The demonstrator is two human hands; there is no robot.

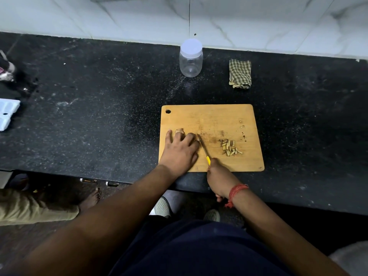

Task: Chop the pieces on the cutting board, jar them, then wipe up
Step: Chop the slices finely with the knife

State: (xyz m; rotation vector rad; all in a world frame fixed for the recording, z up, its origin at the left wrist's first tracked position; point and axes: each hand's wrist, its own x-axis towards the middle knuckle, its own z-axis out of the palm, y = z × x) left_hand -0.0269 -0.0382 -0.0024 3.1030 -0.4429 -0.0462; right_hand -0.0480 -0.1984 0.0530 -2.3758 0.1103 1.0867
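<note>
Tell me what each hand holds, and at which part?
The right hand grips a knife by its yellow handle. The left hand holds the uncut piece down on the cutting board with its fingers.

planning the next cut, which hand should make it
Right. The right hand already grips the knife, its blade beside the uncut piece. The left hand rests on that piece, steadying it on the cutting board.

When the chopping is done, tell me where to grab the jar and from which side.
Grip the jar round its clear body just below the white lid, coming from the front: it stands upright behind the cutting board, with the wall close behind it.
</note>
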